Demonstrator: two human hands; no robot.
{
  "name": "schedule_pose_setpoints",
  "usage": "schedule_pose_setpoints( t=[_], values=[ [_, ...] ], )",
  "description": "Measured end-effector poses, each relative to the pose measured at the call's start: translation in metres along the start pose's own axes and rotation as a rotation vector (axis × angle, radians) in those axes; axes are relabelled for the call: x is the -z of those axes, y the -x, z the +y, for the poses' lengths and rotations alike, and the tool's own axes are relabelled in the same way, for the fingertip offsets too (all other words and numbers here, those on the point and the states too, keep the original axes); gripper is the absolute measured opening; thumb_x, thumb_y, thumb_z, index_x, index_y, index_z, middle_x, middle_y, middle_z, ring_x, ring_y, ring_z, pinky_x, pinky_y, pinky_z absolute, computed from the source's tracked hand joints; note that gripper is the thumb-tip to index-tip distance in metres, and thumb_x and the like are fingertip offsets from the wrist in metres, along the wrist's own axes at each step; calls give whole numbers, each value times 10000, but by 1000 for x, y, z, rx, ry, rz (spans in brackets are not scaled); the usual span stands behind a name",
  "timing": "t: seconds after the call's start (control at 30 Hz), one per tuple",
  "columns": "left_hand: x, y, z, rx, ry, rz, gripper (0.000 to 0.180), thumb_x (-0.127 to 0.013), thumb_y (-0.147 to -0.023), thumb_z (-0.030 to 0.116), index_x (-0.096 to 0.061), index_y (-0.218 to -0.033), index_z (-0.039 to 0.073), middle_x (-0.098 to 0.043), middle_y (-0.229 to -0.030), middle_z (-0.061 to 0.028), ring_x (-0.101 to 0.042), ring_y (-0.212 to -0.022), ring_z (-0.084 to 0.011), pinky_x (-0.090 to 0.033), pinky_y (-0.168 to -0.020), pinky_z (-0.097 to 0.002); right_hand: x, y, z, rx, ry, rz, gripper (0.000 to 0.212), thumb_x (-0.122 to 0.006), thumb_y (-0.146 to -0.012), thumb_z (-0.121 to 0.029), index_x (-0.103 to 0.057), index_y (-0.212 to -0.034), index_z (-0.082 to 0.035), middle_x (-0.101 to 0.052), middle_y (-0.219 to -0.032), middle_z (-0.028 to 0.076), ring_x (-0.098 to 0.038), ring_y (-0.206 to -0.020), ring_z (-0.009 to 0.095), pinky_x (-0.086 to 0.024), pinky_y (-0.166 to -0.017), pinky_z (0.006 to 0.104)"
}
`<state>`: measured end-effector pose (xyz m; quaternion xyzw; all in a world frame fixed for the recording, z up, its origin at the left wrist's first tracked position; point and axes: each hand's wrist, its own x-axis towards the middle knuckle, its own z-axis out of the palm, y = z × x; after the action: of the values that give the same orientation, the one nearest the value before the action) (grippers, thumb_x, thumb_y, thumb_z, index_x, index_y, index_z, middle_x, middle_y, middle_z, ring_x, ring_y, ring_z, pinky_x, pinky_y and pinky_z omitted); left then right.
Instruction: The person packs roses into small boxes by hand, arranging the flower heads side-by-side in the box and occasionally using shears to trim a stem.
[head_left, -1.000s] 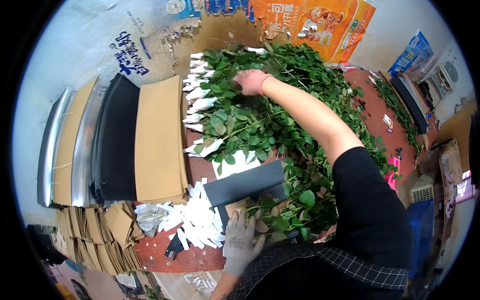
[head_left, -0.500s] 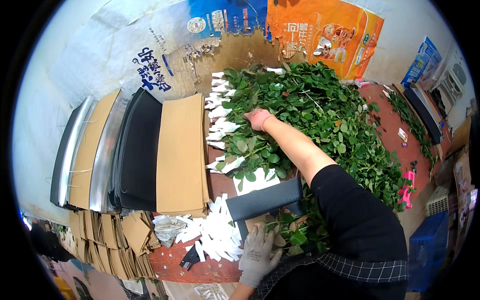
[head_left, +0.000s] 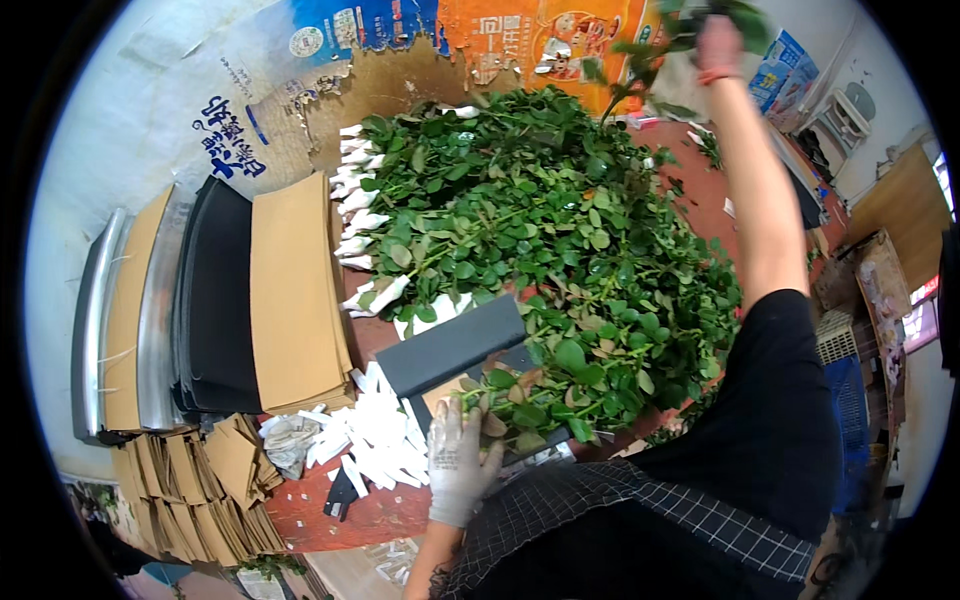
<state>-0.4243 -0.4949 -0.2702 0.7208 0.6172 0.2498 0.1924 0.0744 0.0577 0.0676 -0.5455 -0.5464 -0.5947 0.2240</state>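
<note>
My right hand (head_left: 719,50), in a pinkish glove and blurred, is raised at the far right. It closes around a leafy rose stem (head_left: 628,85) whose dark leaves spread to both sides. Near the front, my left hand (head_left: 457,462), in a grey-white glove, lies with fingers stretched over a brown cardboard piece (head_left: 447,388) and the ends of some leafy stems (head_left: 540,405). Just beyond it a dark grey padded sheet (head_left: 455,345) lies tilted. A large heap of rose stems (head_left: 540,210) fills the middle, white-wrapped heads (head_left: 357,200) lined up at its left.
Left of the heap stand stacks of brown cardboard (head_left: 297,290) and black sheets (head_left: 220,290). White paper strips (head_left: 380,430), a crumpled plastic bag (head_left: 290,443) and folded cardboard pieces (head_left: 190,485) lie on the red table (head_left: 300,520). A blue crate (head_left: 848,410) stands at right.
My right hand has swung from the white-wrapped heads up to the far right, now carrying a leafy stem. My left hand stays by the cardboard. The whole view has shifted.
</note>
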Motion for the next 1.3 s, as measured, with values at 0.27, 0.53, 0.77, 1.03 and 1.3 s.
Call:
schedule_pose_setpoints(
  t=[0.27,0.53,0.77,1.03,1.3],
  values=[
    [7,19,-9,7,-82,79,613,-698,-730,266,-537,-1274,34,-406,-1399,-282,-365,-1297,-474,-264,-1096,-534,296,-19,88,-156,1,-9,328,-554,-927,-266,-637,-1164,-55,-681,-1105,86,-619,-1075,183,-504,-848,318],
    [22,30,-15,-51,-141,86,566,-658,-773,252,-516,-1260,1,-445,-1345,-273,-401,-1267,-442,-299,-1068,-519,444,154,-154,879,-815,-193,491,-608,-759,-96,-597,-1237,-206,-575,-1159,77,-597,-1024,250,-510,-789,361],
    [3,14,-11,-41,-73,36,605,-639,-804,284,-491,-1330,24,-377,-1413,-308,-353,-1319,-450,-270,-1103,-495,431,291,-250,845,-1179,-221,159,-499,-847,-184,-589,-979,-174,-491,-756,32,-492,-613,151,-435,-592,275],
    [1,14,-11,-80,-134,-16,600,-641,-787,241,-486,-1287,-52,-348,-1433,-300,-313,-1339,-472,-266,-1112,-508,429,319,-272,846,-1154,-450,255,-497,-864,-205,-634,-1078,-181,-584,-880,113,-611,-686,244,-474,-581,351],
    [2,18,-17,-79,-177,6,585,-633,-779,227,-494,-1271,-58,-348,-1430,-305,-325,-1331,-476,-268,-1114,-513,431,324,-284,884,-1222,-510,249,-514,-853,-174,-625,-1075,-155,-593,-879,121,-640,-699,280,-490,-556,377]
  ],
)
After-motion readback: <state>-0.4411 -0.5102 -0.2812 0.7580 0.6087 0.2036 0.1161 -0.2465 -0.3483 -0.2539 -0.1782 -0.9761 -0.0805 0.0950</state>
